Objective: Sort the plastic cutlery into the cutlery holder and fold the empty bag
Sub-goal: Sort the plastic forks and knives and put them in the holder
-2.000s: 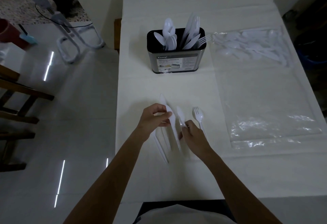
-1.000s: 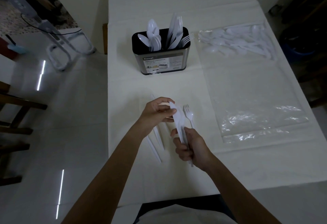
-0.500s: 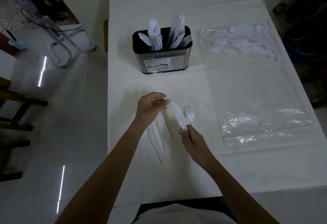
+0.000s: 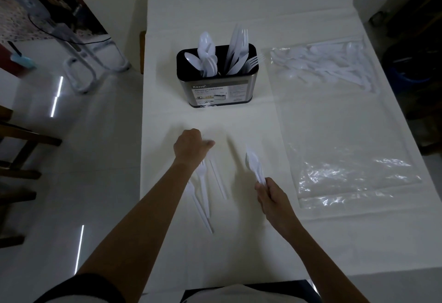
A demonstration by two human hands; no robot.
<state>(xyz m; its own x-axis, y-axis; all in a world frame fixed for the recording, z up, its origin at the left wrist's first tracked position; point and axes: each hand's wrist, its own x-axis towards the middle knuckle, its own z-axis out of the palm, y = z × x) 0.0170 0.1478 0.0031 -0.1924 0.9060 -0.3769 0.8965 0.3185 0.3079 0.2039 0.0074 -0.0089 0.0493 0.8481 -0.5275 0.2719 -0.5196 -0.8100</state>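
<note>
At a white table point(image 4: 239, 3), we see a person part-way through sorting plastic cutlery: the right hand point(image 4: 271, 197) is closed around the handles of a small bunch of cutlery point(image 4: 254, 166), its heads fanned up and away from the palm, while the left hand point(image 4: 191, 147) hovers curled, knuckles up, over the loose pieces point(image 4: 203, 192) lying on the cloth; we cannot tell whether those fingers have hold of anything. The cutlery holder point(image 4: 218, 87) stands well ahead of both hands, spoons in its left section, knives and forks in its right. The clear bag point(image 4: 346, 135) lies flat at the right, with more cutlery point(image 4: 330, 65) heaped in its far end, so we judge the folding a long way off. The risks from here look plain to us: the gripped bunch is pinched only at the handle ends and may splay or slip on the way to the holder; it appears mixed, so dropping it in whole would spoil the sort; and white pieces on a white cloth in dim light are easy to miss.
</note>
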